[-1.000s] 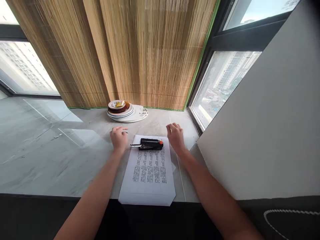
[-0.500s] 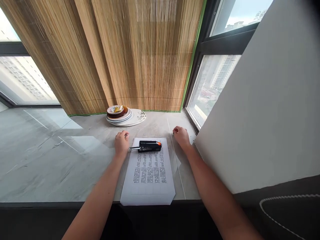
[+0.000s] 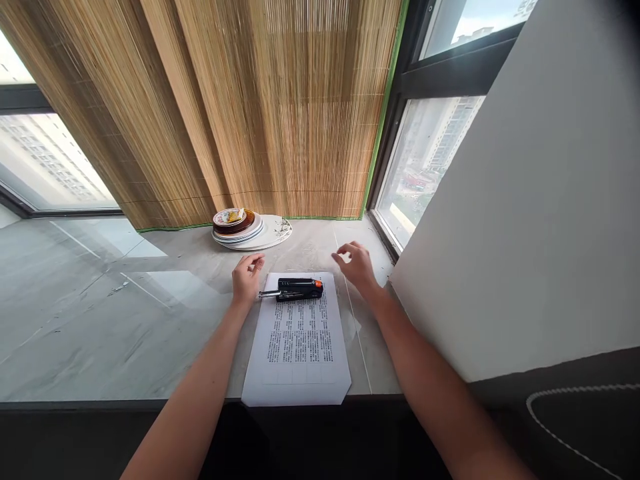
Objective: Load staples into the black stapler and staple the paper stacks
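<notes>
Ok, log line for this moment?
left hand: near stapler | right hand: near paper | stapler: on paper | plates: stacked near blind

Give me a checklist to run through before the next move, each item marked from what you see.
1. Stapler resting on the printed paper: ok.
2. Paper wholly on the ledge: not ok, its near end juts past the front edge.
3. Plate stack apart from the paper: ok.
4. Left hand clear of the stapler's metal arm: cannot tell, they look very close.
5. Right hand off the stapler: ok.
6. Staples loaded: cannot tell.
</notes>
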`<state>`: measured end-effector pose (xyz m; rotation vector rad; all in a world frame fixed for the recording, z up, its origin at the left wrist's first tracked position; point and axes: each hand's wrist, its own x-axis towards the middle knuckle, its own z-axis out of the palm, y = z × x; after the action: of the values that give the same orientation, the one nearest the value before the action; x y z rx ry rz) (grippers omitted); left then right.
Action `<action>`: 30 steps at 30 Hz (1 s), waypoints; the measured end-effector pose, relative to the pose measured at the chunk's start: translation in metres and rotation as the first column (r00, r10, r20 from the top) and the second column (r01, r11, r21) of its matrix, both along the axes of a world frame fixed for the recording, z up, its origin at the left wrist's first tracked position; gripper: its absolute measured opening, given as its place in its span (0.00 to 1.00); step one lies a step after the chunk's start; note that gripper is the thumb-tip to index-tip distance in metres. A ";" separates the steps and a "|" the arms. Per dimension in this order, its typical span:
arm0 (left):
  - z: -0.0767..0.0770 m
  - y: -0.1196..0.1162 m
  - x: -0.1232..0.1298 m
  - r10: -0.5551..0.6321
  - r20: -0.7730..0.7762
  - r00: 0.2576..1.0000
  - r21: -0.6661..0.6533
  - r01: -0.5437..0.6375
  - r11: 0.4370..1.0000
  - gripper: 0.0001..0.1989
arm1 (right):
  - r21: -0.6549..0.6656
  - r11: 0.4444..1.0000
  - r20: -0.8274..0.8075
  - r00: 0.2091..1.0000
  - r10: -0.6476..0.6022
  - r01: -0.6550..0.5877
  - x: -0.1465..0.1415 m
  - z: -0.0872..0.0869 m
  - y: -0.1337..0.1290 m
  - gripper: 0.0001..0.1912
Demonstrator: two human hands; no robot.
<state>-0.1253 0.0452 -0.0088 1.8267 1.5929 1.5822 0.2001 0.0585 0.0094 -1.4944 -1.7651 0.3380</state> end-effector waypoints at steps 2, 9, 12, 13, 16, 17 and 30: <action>0.000 0.000 0.001 -0.027 0.084 0.996 -0.008 0.028 1.000 0.14 | 0.088 0.946 -0.104 0.942 0.319 -0.311 -0.018 0.003 -0.011 0.11; 0.007 -0.007 0.008 -0.048 0.259 0.965 -0.066 0.067 0.996 0.18 | 0.044 0.716 0.036 0.717 0.696 -0.697 -0.064 -0.011 -0.038 0.25; 0.010 -0.008 0.008 -0.065 0.292 0.954 -0.047 0.083 0.995 0.18 | 0.073 0.740 0.034 0.743 0.668 -0.669 -0.065 -0.014 -0.036 0.23; 0.010 -0.008 0.008 -0.062 0.277 0.959 -0.039 0.075 0.996 0.18 | 0.080 0.747 0.030 0.751 0.659 -0.659 -0.064 -0.014 -0.035 0.23; 0.010 -0.007 0.006 -0.029 0.181 0.983 -0.036 0.036 0.999 0.16 | 0.063 0.788 0.006 0.790 0.613 -0.612 -0.062 -0.011 -0.033 0.23; 0.010 -0.007 0.005 -0.030 0.138 0.990 -0.039 0.036 0.999 0.16 | 0.050 0.802 -0.005 0.803 0.596 -0.595 -0.062 -0.010 -0.032 0.24; 0.015 -0.010 0.013 -0.304 0.027 0.952 -0.105 0.305 0.946 0.16 | 0.038 0.849 -0.212 0.827 0.521 -0.526 -0.060 -0.015 -0.023 0.20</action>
<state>-0.1122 0.0355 0.0064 1.8940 1.2870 1.3392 0.1397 0.0360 -0.0052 -0.9128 -1.9723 0.7712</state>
